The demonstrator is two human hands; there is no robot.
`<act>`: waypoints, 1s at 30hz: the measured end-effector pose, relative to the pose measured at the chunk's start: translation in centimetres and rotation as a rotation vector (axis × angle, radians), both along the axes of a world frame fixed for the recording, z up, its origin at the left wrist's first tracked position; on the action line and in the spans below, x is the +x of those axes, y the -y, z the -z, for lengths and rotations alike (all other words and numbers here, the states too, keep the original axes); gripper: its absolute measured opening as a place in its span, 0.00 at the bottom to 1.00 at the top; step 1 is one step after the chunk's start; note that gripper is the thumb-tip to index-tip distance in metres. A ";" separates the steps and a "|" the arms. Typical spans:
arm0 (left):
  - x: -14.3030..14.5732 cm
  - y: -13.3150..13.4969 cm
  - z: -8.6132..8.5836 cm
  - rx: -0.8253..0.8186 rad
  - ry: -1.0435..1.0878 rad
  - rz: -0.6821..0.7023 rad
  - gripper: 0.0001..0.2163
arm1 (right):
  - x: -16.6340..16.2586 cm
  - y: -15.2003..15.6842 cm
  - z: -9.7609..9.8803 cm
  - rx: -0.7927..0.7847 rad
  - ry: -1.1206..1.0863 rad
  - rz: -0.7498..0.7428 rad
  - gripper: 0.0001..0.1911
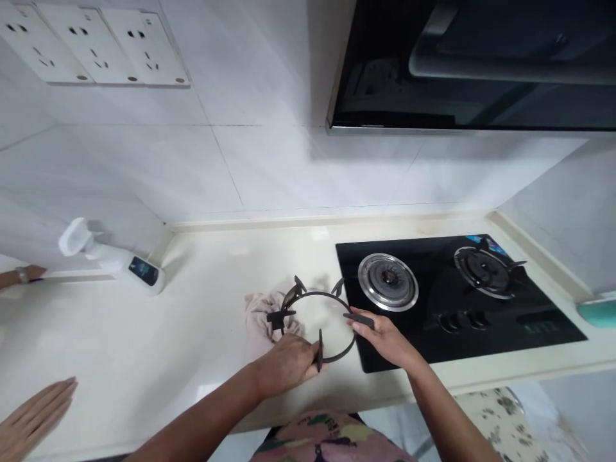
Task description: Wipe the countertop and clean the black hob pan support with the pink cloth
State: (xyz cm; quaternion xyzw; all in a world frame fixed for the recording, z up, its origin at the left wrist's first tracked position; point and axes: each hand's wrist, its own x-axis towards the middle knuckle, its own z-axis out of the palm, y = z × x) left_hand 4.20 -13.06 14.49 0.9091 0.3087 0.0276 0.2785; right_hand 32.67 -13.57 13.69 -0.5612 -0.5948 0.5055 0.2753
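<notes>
A round black pan support (318,294) with several upright prongs is held between my two hands over the pale counter, just left of the gas hob (423,333). My left hand (291,362) grips its near left side, fingers closed around the ring by a prong. On the right side, my right hand (380,333) pinches the ring beside another prong. Behind the support's left edge lies a crumpled pinkish cloth (262,321). The hob's left burner (387,282) shows bare, with a silver ring. A similar support stands on the right burner (484,272).
A white handheld device with a dark screen (143,271) leans at the left wall corner. Another person's hand (38,414) rests flat at the counter's left, and a wrist (22,276) shows farther back. A dark range hood (471,70) overhangs the hob. A green object (597,313) lies far right.
</notes>
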 end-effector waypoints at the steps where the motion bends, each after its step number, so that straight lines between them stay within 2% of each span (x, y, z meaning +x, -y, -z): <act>1: 0.7 -0.2 0.1 0.024 -0.003 0.007 0.17 | 0.4 0.2 0.3 0.009 -0.006 0.054 0.27; 5: 3.5 -1.2 0.6 0.099 -0.013 0.028 0.18 | 2.0 0.8 1.5 0.054 -0.013 0.226 0.29; 8: 5.6 -2.1 0.8 0.194 -0.002 -0.024 0.16 | 3.6 0.6 2.1 0.109 0.007 0.331 0.27; 13: 8.7 -2.7 1.2 0.325 0.253 -0.258 0.13 | 8.0 -0.5 2.7 0.153 0.019 0.543 0.29; 16: 8.8 -2.2 2.3 0.429 0.389 -0.381 0.16 | 12.1 -1.3 3.5 0.209 0.051 0.642 0.31; 19: 6.4 -1.0 4.4 0.502 0.418 -0.499 0.12 | 17.0 -2.1 4.3 0.292 0.146 0.743 0.33; 25: -2.7 3.7 9.7 0.546 0.324 -0.795 0.10 | 26.5 -3.8 6.5 0.283 0.393 0.939 0.36; 28: -5.9 6.1 10.9 0.567 0.248 -0.984 0.11 | 30.3 -4.2 7.9 0.214 0.624 1.001 0.32; 30: -6.9 7.3 11.0 0.574 0.219 -1.093 0.13 | 32.3 -4.1 8.8 0.154 0.738 1.036 0.29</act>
